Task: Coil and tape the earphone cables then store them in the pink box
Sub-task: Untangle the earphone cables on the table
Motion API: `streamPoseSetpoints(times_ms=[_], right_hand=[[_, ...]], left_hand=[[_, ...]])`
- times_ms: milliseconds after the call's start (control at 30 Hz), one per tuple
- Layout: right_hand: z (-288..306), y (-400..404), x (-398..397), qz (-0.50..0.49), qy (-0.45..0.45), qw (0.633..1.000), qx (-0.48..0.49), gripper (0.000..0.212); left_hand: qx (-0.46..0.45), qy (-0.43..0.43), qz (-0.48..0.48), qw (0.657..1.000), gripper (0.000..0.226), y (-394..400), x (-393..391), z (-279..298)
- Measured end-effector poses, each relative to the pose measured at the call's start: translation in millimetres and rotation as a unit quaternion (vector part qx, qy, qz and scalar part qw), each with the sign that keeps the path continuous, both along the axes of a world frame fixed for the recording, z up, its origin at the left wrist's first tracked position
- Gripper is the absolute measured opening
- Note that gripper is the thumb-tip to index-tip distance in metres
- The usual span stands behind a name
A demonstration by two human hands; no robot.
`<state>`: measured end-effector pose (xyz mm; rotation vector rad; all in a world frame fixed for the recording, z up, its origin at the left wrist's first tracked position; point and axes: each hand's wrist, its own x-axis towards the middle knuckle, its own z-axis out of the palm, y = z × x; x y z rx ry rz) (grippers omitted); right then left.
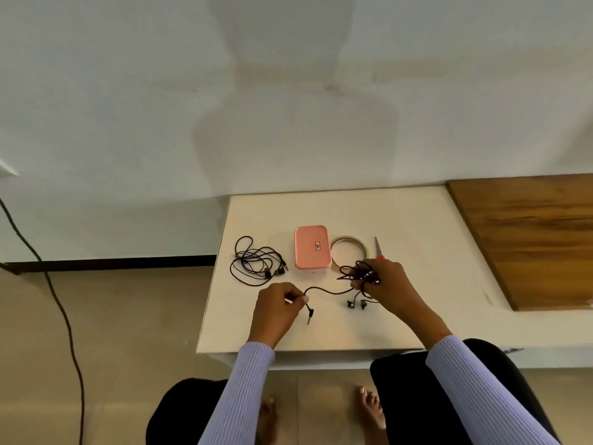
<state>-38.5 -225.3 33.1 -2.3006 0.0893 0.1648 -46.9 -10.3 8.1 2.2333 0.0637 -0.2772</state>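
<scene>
A black earphone cable (327,289) runs between both hands over the white table (417,252). My right hand (386,282) has most of it wound in loops around its fingers, and the two earbuds (356,304) dangle just below. My left hand (279,305) pinches the free end, with the jack plug (310,315) hanging under it. A second black earphone (256,263) lies in a loose tangle at the left. The pink box (312,247) sits closed behind the hands, between the tangle and a tape roll (349,250).
Scissors (379,250) with red handles lie right of the tape roll, partly hidden by my right hand. A wooden board (529,239) covers the table's right side. A dark cord (64,316) trails across the floor at left. My knees and bare feet are below the table's front edge.
</scene>
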Motion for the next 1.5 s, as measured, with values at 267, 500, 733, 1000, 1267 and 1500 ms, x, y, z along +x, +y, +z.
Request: streamPoseSetpoints(times_ms=[267,500,733,1000,1267,1500], right_hand=[[-3.2,-1.7,4.8,0.079,0.093,0.992,-0.039,0.048],[3.3,-8.7,2.4,0.074,0.071,0.988,-0.116,0.046],[-2.5,-26.5,2.2,-0.029,0.037,0.991,-0.127,0.047],[18.0,35.4,-9.8,-0.009,-0.132,0.986,0.097,0.017],[9.9,76.8,-7.6,0.062,-0.123,0.983,0.125,0.021],[5.6,72.4,-0.7,-0.023,-0.107,0.985,0.133,0.015]], left_hand=[[-0.071,0.004,-0.023,0.997,0.005,-3.7,11.2,19.6],[-0.071,-0.043,0.007,0.997,0.003,4.7,9.8,27.3],[-0.106,-0.058,0.069,0.99,0.003,29.2,9.6,30.0],[-0.129,-0.067,0.06,0.988,0.003,23.4,8.5,35.0],[-0.199,-0.022,0.059,0.978,0.009,18.0,8.4,38.7],[-0.337,0.007,0.153,0.929,0.018,22.8,9.1,41.4]])
